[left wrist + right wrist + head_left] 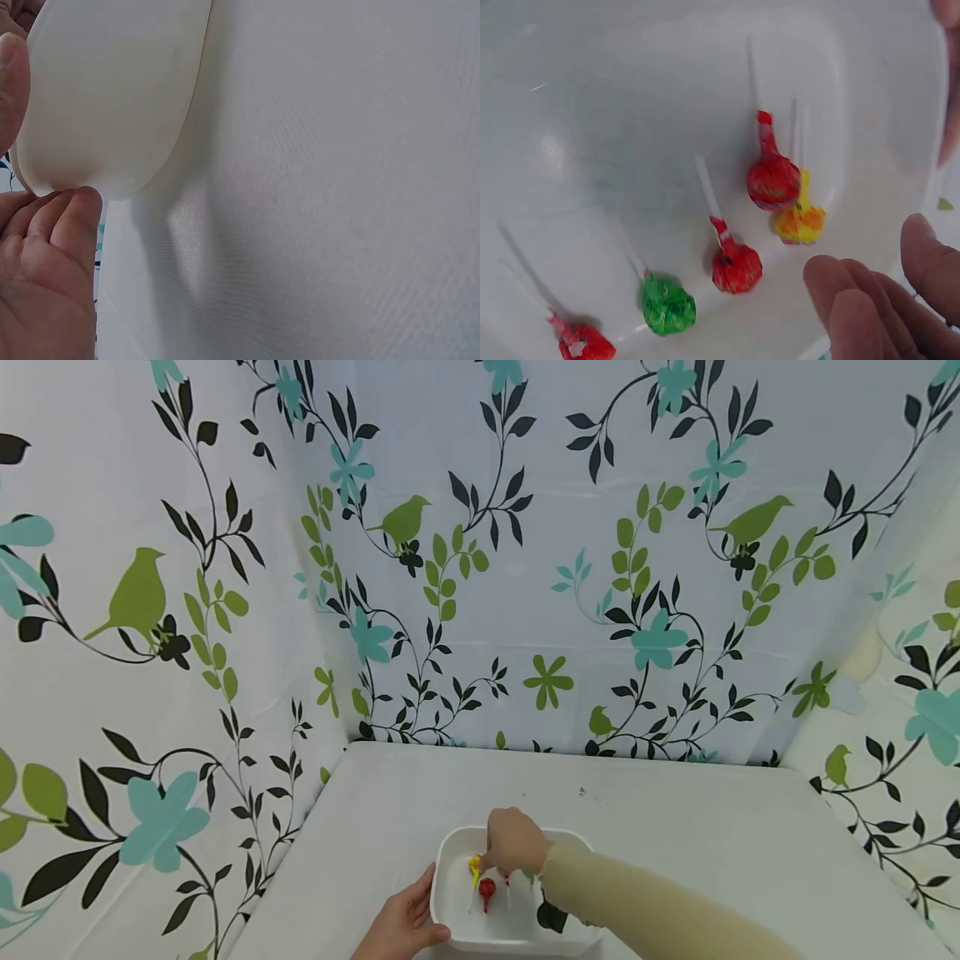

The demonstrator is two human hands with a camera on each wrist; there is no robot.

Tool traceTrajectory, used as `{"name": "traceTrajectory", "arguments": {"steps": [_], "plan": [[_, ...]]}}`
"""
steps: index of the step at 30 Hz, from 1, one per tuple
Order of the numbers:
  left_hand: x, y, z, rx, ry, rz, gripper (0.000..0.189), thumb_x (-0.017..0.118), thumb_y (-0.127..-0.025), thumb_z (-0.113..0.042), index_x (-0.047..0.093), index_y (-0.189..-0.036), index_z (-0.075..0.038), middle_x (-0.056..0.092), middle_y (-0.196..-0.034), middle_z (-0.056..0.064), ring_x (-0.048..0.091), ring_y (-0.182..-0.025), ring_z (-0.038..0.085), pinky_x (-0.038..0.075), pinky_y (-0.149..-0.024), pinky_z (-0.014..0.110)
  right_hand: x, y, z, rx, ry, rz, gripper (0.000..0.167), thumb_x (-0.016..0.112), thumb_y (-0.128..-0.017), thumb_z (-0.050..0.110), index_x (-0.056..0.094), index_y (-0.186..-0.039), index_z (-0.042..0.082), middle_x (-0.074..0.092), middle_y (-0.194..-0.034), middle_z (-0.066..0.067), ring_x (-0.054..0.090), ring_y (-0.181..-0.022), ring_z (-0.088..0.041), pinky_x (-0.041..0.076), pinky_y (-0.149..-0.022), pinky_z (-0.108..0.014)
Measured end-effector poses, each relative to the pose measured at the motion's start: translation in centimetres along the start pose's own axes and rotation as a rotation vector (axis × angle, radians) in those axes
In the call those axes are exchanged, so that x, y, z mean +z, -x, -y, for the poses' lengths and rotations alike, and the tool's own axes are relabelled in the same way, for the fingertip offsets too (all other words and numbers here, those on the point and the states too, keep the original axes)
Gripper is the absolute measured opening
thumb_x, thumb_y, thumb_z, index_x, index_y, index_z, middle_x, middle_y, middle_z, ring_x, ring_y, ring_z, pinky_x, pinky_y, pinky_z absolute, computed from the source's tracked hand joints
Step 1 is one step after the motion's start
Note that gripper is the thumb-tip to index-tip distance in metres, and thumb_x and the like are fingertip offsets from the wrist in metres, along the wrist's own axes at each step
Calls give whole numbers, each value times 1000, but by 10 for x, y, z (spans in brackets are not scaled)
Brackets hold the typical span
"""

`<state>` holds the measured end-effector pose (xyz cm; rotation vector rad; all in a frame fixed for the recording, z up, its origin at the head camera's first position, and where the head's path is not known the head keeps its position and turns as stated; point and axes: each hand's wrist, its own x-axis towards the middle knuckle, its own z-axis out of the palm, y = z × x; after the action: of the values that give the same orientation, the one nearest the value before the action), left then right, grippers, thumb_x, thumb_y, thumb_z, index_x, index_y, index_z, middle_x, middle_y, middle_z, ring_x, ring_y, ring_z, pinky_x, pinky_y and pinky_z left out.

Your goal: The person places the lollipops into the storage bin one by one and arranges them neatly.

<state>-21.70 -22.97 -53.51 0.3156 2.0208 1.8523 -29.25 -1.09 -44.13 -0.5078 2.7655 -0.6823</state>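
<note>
A white plastic tray (461,927) stands on the table, with several wrapped lollipops in it. My left hand (405,917) grips its left side, the thumb at the near corner; in the left wrist view, the fingertips (81,206) press the tray's outer wall. Over the far left part of the tray is my right hand (513,842). In the right wrist view its loosely bent fingers hold nothing, close to a yellow lollipop (801,223). A red lollipop (773,182) overlaps the yellow one. Another red lollipop (737,268), a green lollipop (669,306) and a third red lollipop (586,346) lie in a row.
The white table (675,827) reaches back to a patterned curtain (540,610) with leaves and birds, which also hangs at both sides. The right sleeve (645,897) crosses the tray's right side and hides part of it. A black object (551,917) shows under that sleeve.
</note>
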Motion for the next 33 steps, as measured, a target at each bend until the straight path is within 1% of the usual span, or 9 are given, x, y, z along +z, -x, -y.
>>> {"name": "traceTrajectory", "arguments": {"steps": [3,6,11,14,17,21,26,29,33], "plan": [[1,0,1,-10,-7,-12,92,67,-99,-25,8,-157,13,7,-164,33,15,-151,49,46,-113,23,-30,15,-11,-17,-176,19,12,85,-85,15,78,-84,5,70,-72,0,62,-63,-12,59,-59,-24],[3,-2,0,-21,-16,-23,91,67,-99,-24,8,-158,13,8,-164,32,16,-151,48,47,-112,23,-54,31,-34,-47,-309,-21,15,81,-88,15,80,-98,5,74,-84,-1,68,-75,-16,64,-67,-28],[6,-3,-3,-45,-54,-56,95,71,-96,-26,9,-157,14,9,-163,33,17,-150,49,48,-110,23,-84,65,-86,-27,-421,-200,23,78,-92,18,77,-111,5,77,-96,-4,72,-84,-17,67,-75,-30],[8,-4,-3,-61,-63,-72,97,72,-95,-27,10,-156,15,10,-163,33,18,-150,49,48,-110,23,-99,92,-124,11,-483,-302,27,75,-94,19,75,-115,3,78,-102,-8,74,-89,-18,67,-78,-30],[10,-5,-2,-72,-55,-72,98,73,-95,-26,9,-156,16,10,-162,34,18,-149,48,48,-110,24,-108,121,-163,70,-537,-372,33,73,-97,22,72,-121,0,77,-109,-13,75,-96,-22,67,-83,-31],[9,-4,1,-66,-50,-70,100,75,-94,-23,7,-156,17,9,-162,34,17,-149,48,48,-110,25,-108,155,-212,196,-560,-433,43,70,-99,29,67,-129,-2,76,-116,-15,75,-100,-20,66,-87,-31],[10,-4,2,-65,-51,-80,100,76,-94,-22,7,-156,17,9,-162,34,17,-149,48,48,-111,26,-93,191,-265,384,-560,-462,56,67,-100,36,60,-136,-7,77,-115,-15,76,-101,-20,66,-86,-32],[11,-5,2,-72,-57,-84,102,77,-93,-22,7,-156,16,10,-163,33,18,-149,47,48,-111,26,-83,209,-290,480,-564,-468,63,68,-99,39,58,-136,-11,78,-112,-15,76,-102,-24,66,-83,-33],[14,-7,0,-81,-77,-85,104,79,-91,-24,8,-156,15,11,-163,33,19,-149,47,48,-110,25,-71,227,-312,568,-575,-486,68,71,-97,42,58,-135,-13,78,-109,-17,76,-99,-26,67,-79,-34]]}}
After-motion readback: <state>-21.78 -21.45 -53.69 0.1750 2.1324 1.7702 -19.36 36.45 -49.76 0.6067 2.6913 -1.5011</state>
